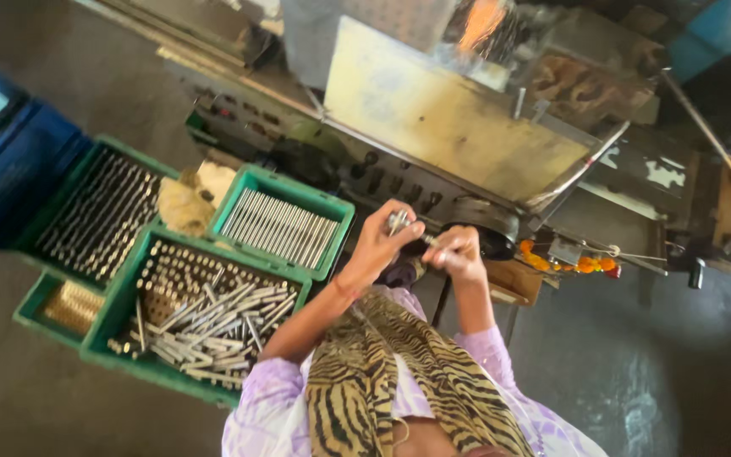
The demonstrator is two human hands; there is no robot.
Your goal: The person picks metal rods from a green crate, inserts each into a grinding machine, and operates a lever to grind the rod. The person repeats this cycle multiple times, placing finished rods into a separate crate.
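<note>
Grey workshop floor (61,398) is filling the lower part of the view, and a long, worn machine (458,127) with a yellowish metal cover is running across the top, a row of dark knobs showing along its front. Both of the person's hands are working just in front of that machine, close together. The left hand (378,245) is closing its fingers around a small shiny metal part (399,222), gripping it at the fingertips and holding it up. The right hand (457,252) is curling shut around a thin metal rod (429,241), whose tip is pointing toward the part in the other hand; whether rod and part are touching is too small to tell. Purple sleeves and a tiger-striped scarf (382,381) are showing below the arms. Beside the left arm, 4 green crates are sitting on the floor: a nearest crate (129,338) is holding loose and upright metal pins, a second crate (285,222) is holding neatly laid silver rods, a third crate (95,207) is holding rows of thin rods, and a small crate (61,309) is holding brass-coloured pieces. A crumpled yellowish rag (186,203) is lying between the crates, and a blue bin (2,152) is standing at the far side.
</note>
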